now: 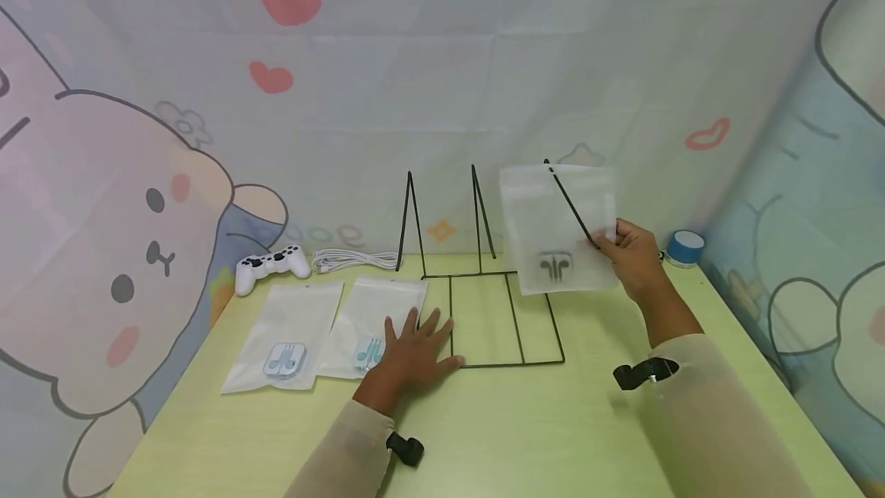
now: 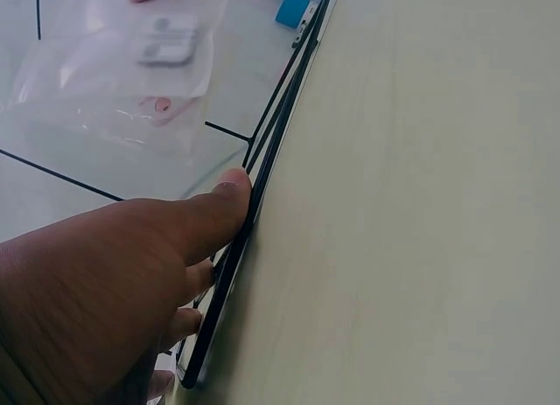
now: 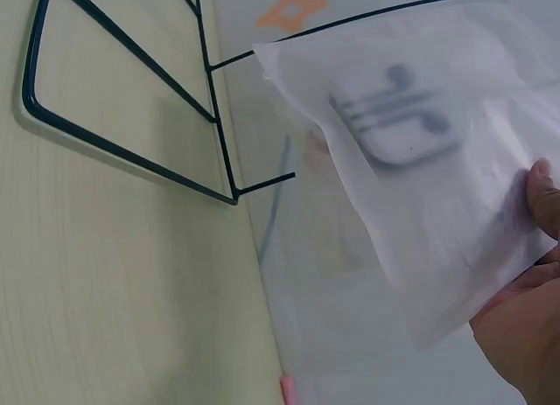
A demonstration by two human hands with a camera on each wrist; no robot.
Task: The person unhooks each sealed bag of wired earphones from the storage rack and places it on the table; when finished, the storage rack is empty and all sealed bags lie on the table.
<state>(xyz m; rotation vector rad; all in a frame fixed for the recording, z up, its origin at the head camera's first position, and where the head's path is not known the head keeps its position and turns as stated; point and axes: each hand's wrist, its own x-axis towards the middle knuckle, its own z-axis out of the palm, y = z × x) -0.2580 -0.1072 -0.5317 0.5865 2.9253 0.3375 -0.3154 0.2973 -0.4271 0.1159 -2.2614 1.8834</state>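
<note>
My right hand [image 1: 632,256] pinches the right edge of a frosted zip bag [image 1: 522,214] that has a boxed pair of earphones [image 1: 555,267] inside. This bag is upright at the right prong of a black wire rack [image 1: 512,365]. The slanted wire [image 1: 570,206] of that prong runs dark across the bag's front from near its top edge. Fingers spread, my left hand [image 1: 415,356] rests at the rack's left front corner; its thumb [image 2: 229,191] touches the front wire. Partly under this hand lies a second earphone bag [image 1: 383,298]. In the right wrist view the held bag [image 3: 394,221] hides part of the rack.
Another earphone bag [image 1: 297,313] lies at the left. Behind it are a white game controller [image 1: 271,267] and a coiled white cable [image 1: 353,259]. A blue and white round object [image 1: 686,247] stands at the back right. A printed cloth backdrop [image 1: 442,83] rises behind the table [image 1: 539,436].
</note>
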